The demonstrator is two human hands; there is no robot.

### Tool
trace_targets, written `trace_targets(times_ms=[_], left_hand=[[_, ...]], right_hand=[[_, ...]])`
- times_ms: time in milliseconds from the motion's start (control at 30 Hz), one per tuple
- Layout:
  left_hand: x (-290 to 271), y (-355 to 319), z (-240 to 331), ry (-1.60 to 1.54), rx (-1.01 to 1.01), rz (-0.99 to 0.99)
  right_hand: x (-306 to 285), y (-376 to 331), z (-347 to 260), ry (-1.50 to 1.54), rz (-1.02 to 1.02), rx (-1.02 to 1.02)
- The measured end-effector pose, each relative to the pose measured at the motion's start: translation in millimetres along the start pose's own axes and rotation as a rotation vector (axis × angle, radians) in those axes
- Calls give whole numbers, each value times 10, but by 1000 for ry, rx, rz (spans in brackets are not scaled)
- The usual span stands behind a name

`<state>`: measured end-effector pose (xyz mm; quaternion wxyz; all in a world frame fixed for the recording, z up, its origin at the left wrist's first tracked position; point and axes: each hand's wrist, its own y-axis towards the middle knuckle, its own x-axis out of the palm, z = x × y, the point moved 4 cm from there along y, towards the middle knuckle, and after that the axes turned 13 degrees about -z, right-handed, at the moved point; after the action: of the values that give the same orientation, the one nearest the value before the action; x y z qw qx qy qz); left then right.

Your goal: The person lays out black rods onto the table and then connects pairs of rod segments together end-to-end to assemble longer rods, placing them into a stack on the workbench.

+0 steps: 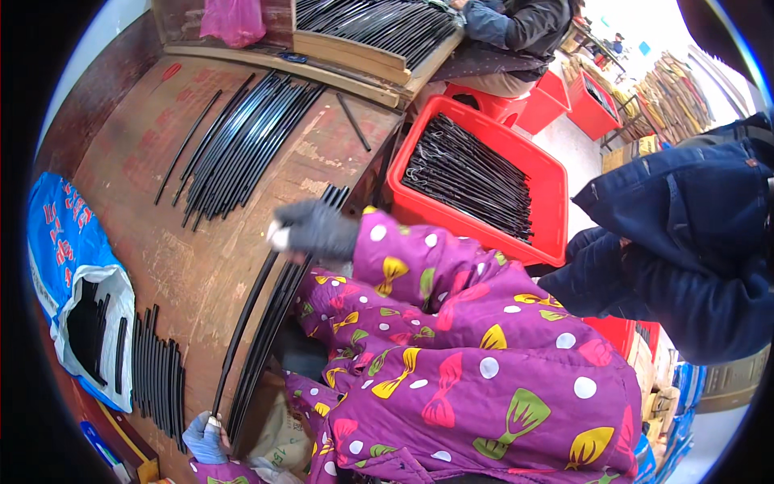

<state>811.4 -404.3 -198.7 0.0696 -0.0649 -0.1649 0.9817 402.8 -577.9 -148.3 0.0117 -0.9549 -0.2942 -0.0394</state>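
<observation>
Left fingers (pixel 214 420) hold one end of black rod (pixel 240 331), right fingers (pixel 280 239) other end, over brown table (pixel 189 270).

Centre: right hand (pixel 310 230) blurred, its hold on the black rod (pixel 231 355) unclear | bottom left: left sleeve (pixel 228 472) cut by frame edge | left: bagged rods (pixel 101 335) part-hidden inside blue-and-white sack (pixel 68 242) | top: pink bag (pixel 234 22) cropped | right: navy-jacketed co-worker (pixel 685 218) cut off

Blue bag (pixel 68 250), left: is bearing large red characters, bending with the crumpled plastic. Pale sack (pixel 282 431), lower edge: is showing dark print, folds partly hiding it. Brown tabletop (pixel 157 258): is carrying faint red marks, possibly writing. Navy jacket (pixel 677 210), right: is displaying a small reddish tag (pixel 752 163), too tiny for reading.
</observation>
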Motion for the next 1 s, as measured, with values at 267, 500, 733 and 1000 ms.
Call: trace_targets(times_ms=[267, 500, 733, 1000], left_hand=[[-334, -207, 47, 502, 72, 89], [-290, -66, -132, 79, -140, -16], [-389, -80, -278, 78, -211, 21], [-332, -18, -171, 159, -293, 90]], right_hand=[[-1308, -30, 1, 407, 72, -23], [-1310, 72, 271, 306, 60, 133], [-701, -291, -1407, -880, 481, -509], [520, -850, -2042, -1090, 167, -760]])
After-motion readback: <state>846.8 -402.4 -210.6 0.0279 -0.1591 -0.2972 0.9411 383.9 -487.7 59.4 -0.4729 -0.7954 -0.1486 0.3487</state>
